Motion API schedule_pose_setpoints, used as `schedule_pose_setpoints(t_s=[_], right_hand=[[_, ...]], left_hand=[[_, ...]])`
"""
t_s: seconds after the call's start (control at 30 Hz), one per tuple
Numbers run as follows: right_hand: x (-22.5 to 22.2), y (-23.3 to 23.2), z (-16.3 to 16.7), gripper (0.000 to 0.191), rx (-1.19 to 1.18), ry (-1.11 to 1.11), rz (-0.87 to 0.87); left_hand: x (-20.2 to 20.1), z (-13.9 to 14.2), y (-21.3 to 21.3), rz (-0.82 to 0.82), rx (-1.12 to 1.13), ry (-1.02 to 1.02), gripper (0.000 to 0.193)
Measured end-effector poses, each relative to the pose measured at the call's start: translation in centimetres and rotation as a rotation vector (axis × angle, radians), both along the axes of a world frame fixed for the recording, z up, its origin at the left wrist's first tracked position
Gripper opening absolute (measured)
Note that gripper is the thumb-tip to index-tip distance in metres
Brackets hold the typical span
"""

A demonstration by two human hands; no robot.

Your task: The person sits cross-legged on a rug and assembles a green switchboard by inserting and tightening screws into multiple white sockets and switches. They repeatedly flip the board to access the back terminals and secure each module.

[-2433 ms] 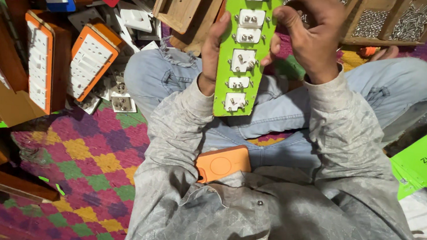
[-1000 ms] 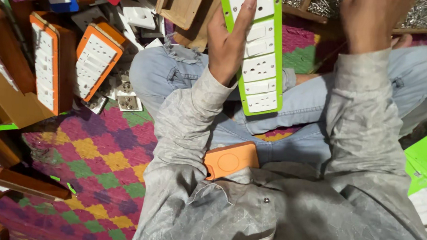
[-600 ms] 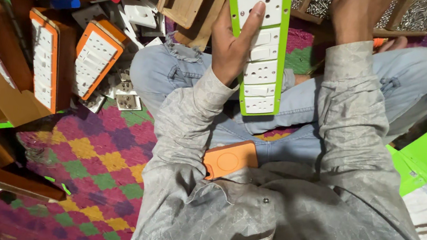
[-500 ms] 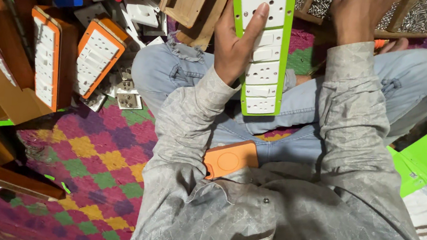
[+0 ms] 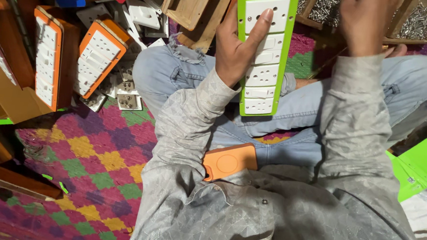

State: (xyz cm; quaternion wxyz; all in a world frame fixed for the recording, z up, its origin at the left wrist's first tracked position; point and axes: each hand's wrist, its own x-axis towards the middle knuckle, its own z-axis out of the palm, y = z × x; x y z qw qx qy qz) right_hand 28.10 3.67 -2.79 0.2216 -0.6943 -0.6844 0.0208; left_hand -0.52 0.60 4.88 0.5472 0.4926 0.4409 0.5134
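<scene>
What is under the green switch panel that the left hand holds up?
Under the green switch panel are the person's crossed legs in blue jeans and a strip of the colourful mat. The left hand grips its edge. The panel's back side is hidden.

A long green switchboard plate [image 5: 267, 50] is standing nearly upright above the person's crossed legs, its lower end hanging just over the denim of the lap. Its bright green frame is surrounding a column of white modules: a socket with round holes at the top, rocker switches below it, then more sockets and switches running down to the bottom edge. The white face is turning toward the camera. The plate's left edge is being gripped from the side, with a thumb lying across the white modules near the top. The upper end is reaching almost to the picture's top edge.
</scene>
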Motion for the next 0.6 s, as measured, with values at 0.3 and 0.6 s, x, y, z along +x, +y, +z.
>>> schedule_pose_setpoints(t_s=[0.3,0.6], right_hand=[[-5.5,-4.2,11.1,0.008,-0.027,0.529,0.378],[-10.1,-2.8,12.9,0.023,0.107,0.164,0.537]], left_hand=[[0.3,0.4,0.2,0.014,0.002,0.089,0.034],[0.3,0.0,0.1,0.09,-0.011,0.112,0.03]])
